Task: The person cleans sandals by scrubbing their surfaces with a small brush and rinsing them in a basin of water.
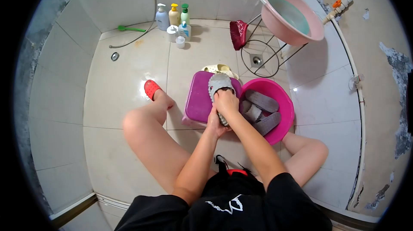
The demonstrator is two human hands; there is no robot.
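A grey clog (218, 80) with a knobbly edge is held over the purple stool (200, 97), toe pointing away from me. My left hand (216, 124) is closed around its heel end from below. Over the clog's opening bends my right hand (227, 101), fingers curled inward and partly out of sight in the shoe. Whether those fingers grip anything is hidden. Just right of the stool stands a bright pink basin (287, 102) with grey slippers (262, 101) in it. Behind the stool lie cream clogs (223, 68), partly covered.
Several pump bottles (174, 16) stand by the back wall. A green brush (131, 29) and a shower hose (133, 41) lie on the tiles. At the right, a metal stand (258, 76) with a pale pink basin (270, 20) is near a dark red broom (238, 35) and floor drain (257, 60).
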